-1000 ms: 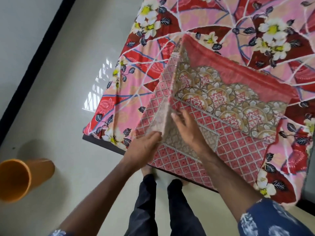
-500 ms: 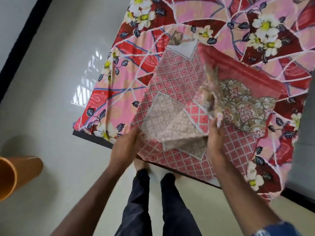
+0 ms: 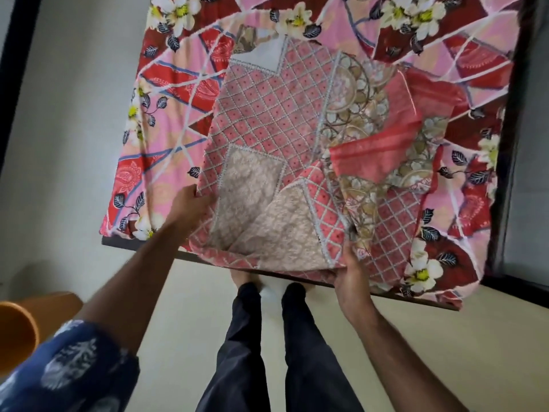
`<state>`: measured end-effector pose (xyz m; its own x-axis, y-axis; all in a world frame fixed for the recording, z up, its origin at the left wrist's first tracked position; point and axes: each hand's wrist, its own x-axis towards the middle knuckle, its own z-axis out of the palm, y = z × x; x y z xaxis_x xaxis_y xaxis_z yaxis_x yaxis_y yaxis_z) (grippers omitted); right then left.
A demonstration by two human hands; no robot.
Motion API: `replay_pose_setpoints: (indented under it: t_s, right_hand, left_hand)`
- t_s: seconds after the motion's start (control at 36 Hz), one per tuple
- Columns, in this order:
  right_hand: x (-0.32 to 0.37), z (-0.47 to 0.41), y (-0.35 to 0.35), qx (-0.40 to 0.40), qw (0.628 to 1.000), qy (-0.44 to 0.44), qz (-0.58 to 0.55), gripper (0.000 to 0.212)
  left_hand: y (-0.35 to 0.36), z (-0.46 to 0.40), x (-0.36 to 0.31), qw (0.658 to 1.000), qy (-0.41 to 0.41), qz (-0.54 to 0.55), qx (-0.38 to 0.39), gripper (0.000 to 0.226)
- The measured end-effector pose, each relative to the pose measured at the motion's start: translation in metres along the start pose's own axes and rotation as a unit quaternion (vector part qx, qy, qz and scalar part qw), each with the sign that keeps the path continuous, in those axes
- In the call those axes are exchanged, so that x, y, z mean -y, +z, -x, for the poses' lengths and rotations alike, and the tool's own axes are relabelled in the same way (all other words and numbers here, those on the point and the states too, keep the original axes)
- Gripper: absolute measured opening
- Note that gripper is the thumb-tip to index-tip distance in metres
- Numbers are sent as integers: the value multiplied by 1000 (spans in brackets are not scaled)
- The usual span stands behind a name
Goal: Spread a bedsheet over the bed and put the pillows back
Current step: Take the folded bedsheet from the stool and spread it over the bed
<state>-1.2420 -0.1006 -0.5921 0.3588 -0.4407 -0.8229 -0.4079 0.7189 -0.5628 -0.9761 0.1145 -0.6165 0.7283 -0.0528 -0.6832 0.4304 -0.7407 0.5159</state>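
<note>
Both near corners of folded pink diamond-lattice cotton bedsheet (image 3: 267, 120) pinched, left hand (image 3: 190, 203) and right hand (image 3: 350, 272). Beyond right grip, bunched folds; could snag, opening unevenly.

Two hands are showing: the left hand (image 3: 190, 203) and the right hand (image 3: 352, 275), each gripping an edge of one partly folded bedsheet (image 3: 267, 120) in pink lattice print. One bed (image 3: 178, 93) is lying under it, already wearing one floral cover (red, pink, with white flowers). One orange bucket (image 3: 17, 334) is sitting at the lower left on the floor (image 3: 74, 144). Two legs in dark trousers (image 3: 246, 352) are standing below, with two feet just showing at the bed's edge.
</note>
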Motion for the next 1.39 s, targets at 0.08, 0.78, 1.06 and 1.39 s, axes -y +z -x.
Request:
replay_pose_setpoints:
  t_s: [0.08,0.78,1.06,1.39]
  right_hand:
    - [15,3,-2,32,999,-1,-6,49]
    - [92,237,-55,4,947,-283,-150,70]
    - [48,387,-76,-22,910,-365,-194,74]
    - [-9,442,-104,-222,851,-461,-114,33]
  left_hand:
    - [7,10,-11,1000,1,10,12,27]
    - [-60,297,-59,854,121,499,87,61]
    - [-186,447,-34,703,253,653,-123,12]
    - [-147,444,67,777,210,501,-318,55]
